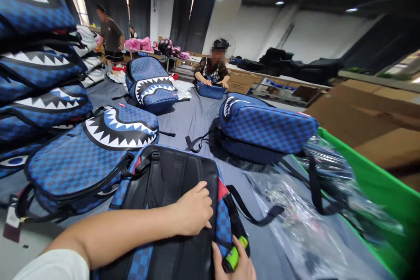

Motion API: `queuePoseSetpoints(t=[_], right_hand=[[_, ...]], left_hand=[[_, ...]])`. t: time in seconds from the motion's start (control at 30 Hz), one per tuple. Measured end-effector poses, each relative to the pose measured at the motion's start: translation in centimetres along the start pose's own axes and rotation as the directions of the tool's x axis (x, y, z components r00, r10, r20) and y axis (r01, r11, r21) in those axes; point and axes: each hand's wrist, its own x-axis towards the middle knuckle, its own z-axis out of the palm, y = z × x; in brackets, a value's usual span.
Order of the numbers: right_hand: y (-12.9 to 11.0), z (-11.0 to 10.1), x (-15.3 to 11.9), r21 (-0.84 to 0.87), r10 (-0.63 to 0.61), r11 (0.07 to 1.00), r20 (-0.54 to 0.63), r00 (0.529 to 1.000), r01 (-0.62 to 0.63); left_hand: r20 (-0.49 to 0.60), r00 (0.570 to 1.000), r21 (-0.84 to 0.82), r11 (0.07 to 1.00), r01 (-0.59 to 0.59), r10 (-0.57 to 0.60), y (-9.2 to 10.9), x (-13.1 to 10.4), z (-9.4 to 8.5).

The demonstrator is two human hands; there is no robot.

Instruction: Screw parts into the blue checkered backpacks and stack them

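The left hand (pixel 196 210), half curled, lies on the smooth black back of a checkered backpack (pixel 170 192) on the cloth-covered worktop (pixel 193 116); the right hand (pixel 239 263) closes round a rounded lime-and-black tool (pixel 235 255).

Grey-blue cloth (pixel 193 118) is noted across the table. Directly on it, blue checkered backpacks (pixel 88 157) with shark-mouth prints are laid, and crumpled clear plastic bags (pixel 295 223) are spread near the green-edged bin (pixel 370 183).
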Motion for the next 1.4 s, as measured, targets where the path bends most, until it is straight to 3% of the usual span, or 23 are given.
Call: queuePoseSetpoints(t=[0.07, 0.17, 0.23, 0.27, 0.33, 0.43, 0.53, 0.63, 0.73, 0.9, 1.03, 1.27, 1.4], right_hand=[[-1.2, -1.9, 1.4, 0.065, 0.043, 0.997, 0.064, 0.997, -0.048], [-5.3, -7.3, 4.5, 0.201, 0.217, 0.951, 0.108, 0.97, -0.235], [-8.2, -10.5, 7.5, 0.38, 0.323, 0.859, 0.118, 0.939, -0.343], [-9.2, -11.3, 9.1, 0.505, 0.382, 0.763, 0.149, 0.912, -0.402], [-10.3, -11.5, 11.5, 0.681, 0.431, 0.519, 0.313, 0.846, -0.517], [-10.4, -10.3, 12.3, 0.694, 0.434, 0.373, 0.456, 0.777, -0.616], [-10.0, -9.0, 11.2, 0.621, 0.517, 0.443, 0.412, 0.75, -0.647], [-9.4, -8.1, 10.3, 0.509, 0.539, 0.59, 0.329, 0.775, -0.627], [-9.1, -7.7, 10.1, 0.504, 0.498, 0.628, 0.327, 0.804, -0.593], [-9.0, -7.6, 10.8, 0.477, 0.434, 0.655, 0.395, 0.809, -0.585], [-8.9, -7.3, 11.8, 0.452, 0.34, 0.751, 0.359, 0.869, -0.481], [-8.0, -6.7, 12.9, 0.39, 0.243, 0.809, 0.46, 0.854, -0.44], [-7.8, -6.5, 13.4, 0.342, 0.2, 0.856, 0.474, 0.858, -0.389]], left_hand=[[-0.007, 1.0, -0.072, 0.997, 0.003, -0.004, 0.0, -0.4, -0.3], [-0.007, 0.999, -0.16, 0.987, 0.034, -0.035, 0.8, -1.1, -1.6], [0.03, 0.998, -0.19, 0.98, 0.056, -0.052, 1.2, -1.2, -2.4], [0.047, 0.998, -0.218, 0.974, 0.055, -0.046, 1.3, -1.1, -2.5], [0.034, 0.998, -0.306, 0.95, 0.064, -0.057, 1.5, -0.9, -1.9], [-0.027, 0.988, -0.345, 0.929, 0.132, -0.15, 2.2, -1.3, -0.9], [-0.071, 0.975, -0.33, 0.927, 0.177, -0.211, 2.9, -1.7, -0.7], [-0.027, 0.977, -0.349, 0.918, 0.187, -0.21, 2.9, -1.7, -0.8], [0.022, 0.976, -0.359, 0.909, 0.211, -0.218, 2.8, -1.7, -0.6], [-0.122, 0.972, -0.364, 0.92, 0.143, -0.199, 2.7, -2.0, 0.7], [-0.168, 0.974, -0.344, 0.935, 0.087, -0.152, 2.5, -2.1, 1.4], [0.0, 0.98, -0.391, 0.902, 0.184, -0.2, 2.7, -1.6, 0.6], [0.012, 0.967, -0.434, 0.87, 0.233, -0.253, 2.9, -1.5, 0.3]])
